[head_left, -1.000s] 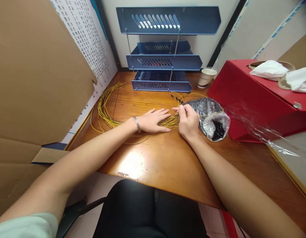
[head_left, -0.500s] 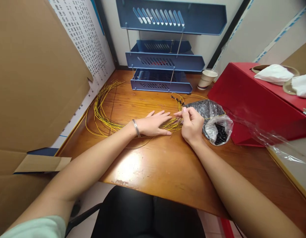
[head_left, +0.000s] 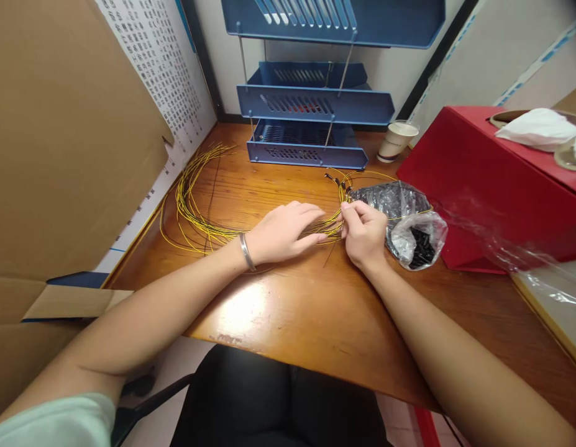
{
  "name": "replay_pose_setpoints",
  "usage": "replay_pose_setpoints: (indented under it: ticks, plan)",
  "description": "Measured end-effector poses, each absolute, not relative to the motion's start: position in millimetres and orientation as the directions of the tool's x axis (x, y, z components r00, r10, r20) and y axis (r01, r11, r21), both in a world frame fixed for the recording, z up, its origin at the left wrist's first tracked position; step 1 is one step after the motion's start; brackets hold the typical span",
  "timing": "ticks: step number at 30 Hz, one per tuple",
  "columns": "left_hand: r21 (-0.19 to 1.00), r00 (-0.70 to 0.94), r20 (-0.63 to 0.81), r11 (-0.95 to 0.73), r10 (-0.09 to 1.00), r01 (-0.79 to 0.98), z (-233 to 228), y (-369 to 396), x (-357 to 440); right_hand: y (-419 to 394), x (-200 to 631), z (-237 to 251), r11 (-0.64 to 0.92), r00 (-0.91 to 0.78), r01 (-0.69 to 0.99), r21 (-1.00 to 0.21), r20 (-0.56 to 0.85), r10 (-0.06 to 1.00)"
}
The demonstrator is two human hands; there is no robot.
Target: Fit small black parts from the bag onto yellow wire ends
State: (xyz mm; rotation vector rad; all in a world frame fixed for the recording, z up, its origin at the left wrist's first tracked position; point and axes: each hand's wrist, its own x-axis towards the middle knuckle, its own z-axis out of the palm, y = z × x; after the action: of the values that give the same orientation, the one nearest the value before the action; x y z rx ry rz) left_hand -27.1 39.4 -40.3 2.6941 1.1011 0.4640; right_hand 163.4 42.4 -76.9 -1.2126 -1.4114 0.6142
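Keep your left hand [head_left: 281, 233] pressing the yellow wires [head_left: 194, 214] flat on the counter [head_left: 288, 310] – fingers curled over them – while your right hand [head_left: 365, 233] pinches one wire end beside the bag [head_left: 409, 223] – hold it snug, without kinking.

My left hand [head_left: 281, 233] covers part of the yellow wires [head_left: 194, 211]; my right grip [head_left: 362, 233] hides what it pinches.

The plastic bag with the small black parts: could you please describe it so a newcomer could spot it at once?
Start at the red box on the wooden desk. The plastic bag lies against its left foot, just beyond the right hand. It alone is clear, crinkled film holding small black pieces.
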Motion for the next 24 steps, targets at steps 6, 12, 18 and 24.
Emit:
replay_pose_setpoints:
  ticks: [6, 12, 18, 24]
  plan:
    - [0.225, 0.652, 0.375, -0.746, 0.66, 0.626, -47, 37, -21, 37, 163, -74, 0.429, 0.029, 0.422, -0.799, 0.484, 0.874]
    - [0.286, 0.616, 0.37, -0.717, 0.695, 0.636, -51, 35, -18, 37, 162, -74, 0.4, 0.053, 0.426, -0.812, 0.464, 0.884]
    - [0.291, 0.611, 0.389, -0.721, 0.689, 0.628, -54, 35, -14, 36, 160, -72, 0.413, 0.025, 0.418, -0.809, 0.464, 0.885]
    - [0.328, 0.618, 0.39, -0.73, 0.683, 0.6, -60, 33, -12, 32, 154, -72, 0.405, -0.046, 0.22, -0.888, 0.405, 0.913]
